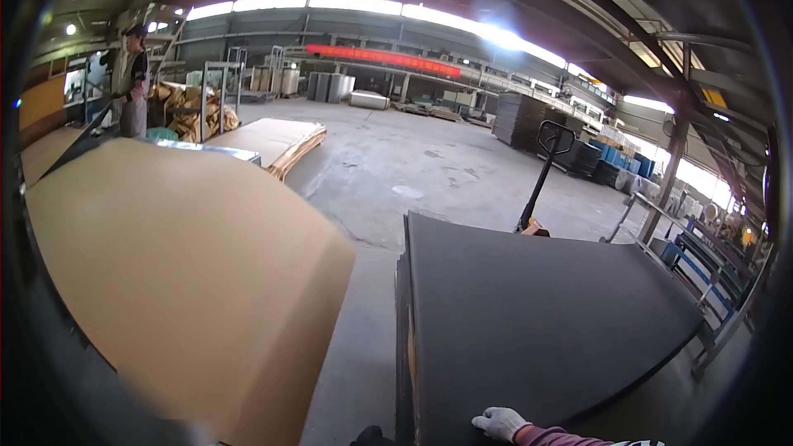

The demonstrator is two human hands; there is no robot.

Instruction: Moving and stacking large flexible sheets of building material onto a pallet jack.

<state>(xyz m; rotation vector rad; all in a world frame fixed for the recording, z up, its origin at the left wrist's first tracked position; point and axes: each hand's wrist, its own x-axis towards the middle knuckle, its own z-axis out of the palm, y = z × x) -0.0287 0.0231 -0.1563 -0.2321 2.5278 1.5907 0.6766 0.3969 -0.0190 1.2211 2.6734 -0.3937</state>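
Note:
My right hand [499, 424], in a whitish knit glove below a purple sleeve, rests with its fingers on a large black sheet [545, 314]. This sheet lies on top of a stack whose layered left side shows. A broad brown sheet [190, 272] spreads out to the left, its near right part in shadow. The lower left edge of the brown sheet is blurred. My left hand does not show.
At the far left a person [134, 83] stands by a dark slanted strip [81, 147]. A pallet jack handle [541, 173] rises behind the black stack. Brown sheets [264, 142] lie piled beyond. Metal frames [702, 272] stand at right; concrete floor [388, 165] lies between.

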